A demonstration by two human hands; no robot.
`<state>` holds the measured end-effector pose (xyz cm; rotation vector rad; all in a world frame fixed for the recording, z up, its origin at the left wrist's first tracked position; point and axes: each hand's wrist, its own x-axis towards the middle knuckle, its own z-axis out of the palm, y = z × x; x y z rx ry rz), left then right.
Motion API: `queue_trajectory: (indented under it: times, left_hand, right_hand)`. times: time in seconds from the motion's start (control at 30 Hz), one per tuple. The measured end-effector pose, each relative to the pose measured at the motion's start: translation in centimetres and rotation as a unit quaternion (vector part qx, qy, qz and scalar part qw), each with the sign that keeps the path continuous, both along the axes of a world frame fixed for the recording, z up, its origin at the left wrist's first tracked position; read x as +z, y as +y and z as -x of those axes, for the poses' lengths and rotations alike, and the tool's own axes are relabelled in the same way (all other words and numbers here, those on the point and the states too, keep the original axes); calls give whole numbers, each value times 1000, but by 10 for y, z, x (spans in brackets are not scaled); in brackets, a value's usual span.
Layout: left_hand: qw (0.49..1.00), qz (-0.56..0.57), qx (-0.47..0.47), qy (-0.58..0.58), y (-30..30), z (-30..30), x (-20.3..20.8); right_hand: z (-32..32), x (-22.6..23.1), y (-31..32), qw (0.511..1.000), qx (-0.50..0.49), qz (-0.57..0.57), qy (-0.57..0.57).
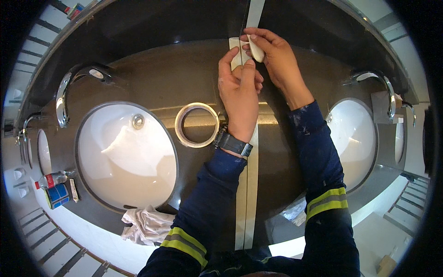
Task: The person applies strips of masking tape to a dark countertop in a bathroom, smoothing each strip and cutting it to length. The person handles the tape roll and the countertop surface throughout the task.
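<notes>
My right hand [279, 57] is closed on a small white rounded piece [256, 48], pinched between thumb and fingers at the back of the dark countertop; its exact kind does not show. Close to its left, my left hand [240, 90] has curled fingers, and what they hold, if anything, is hidden. Both hands are over a seam in the counter. Pale masking tape [241, 212] runs along both sides of this seam, continuing behind my left hand and up the backsplash. A roll of masking tape [180, 125] lies on the counter beside my left wrist.
White basins sit left [110, 171] and right [355, 157], with chrome taps [62, 101] behind them. A crumpled pale cloth [147, 224] lies at the front edge. Far left are a plastic bottle [53, 179] and a blue pack [58, 195]. A box [380, 106] stands at the right.
</notes>
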<state>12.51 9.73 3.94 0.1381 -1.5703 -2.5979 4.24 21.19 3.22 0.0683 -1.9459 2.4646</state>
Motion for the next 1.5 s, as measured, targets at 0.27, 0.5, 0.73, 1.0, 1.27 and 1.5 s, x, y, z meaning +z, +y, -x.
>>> queue_trajectory:
  times: [0.27, 0.5, 0.73, 1.0, 1.27, 1.5]
  left_hand:
    - [1000, -22, -7, 15, 0, 2, -4]
    - [1000, -17, -10, 19, 0, 1, -5]
    - [999, -45, 10, 20, 3, 4, -7]
    - [999, -51, 6, 16, 3, 5, -7]
    - [1000, -24, -2, 14, 0, 2, -5]
    - [999, -39, 8, 23, 1, 4, -7]
  right_hand:
    - [6, -8, 1, 999, -9, -7, -37]
    - [10, -7, 2, 999, 4, -4, -43]
    - [11, -6, 0, 998, 9, 16, -56]
    - [13, -8, 1, 999, 17, 10, -45]
    - [14, -8, -1, 999, 9, 10, -50]
    - [17, -7, 6, 997, 35, 14, -68]
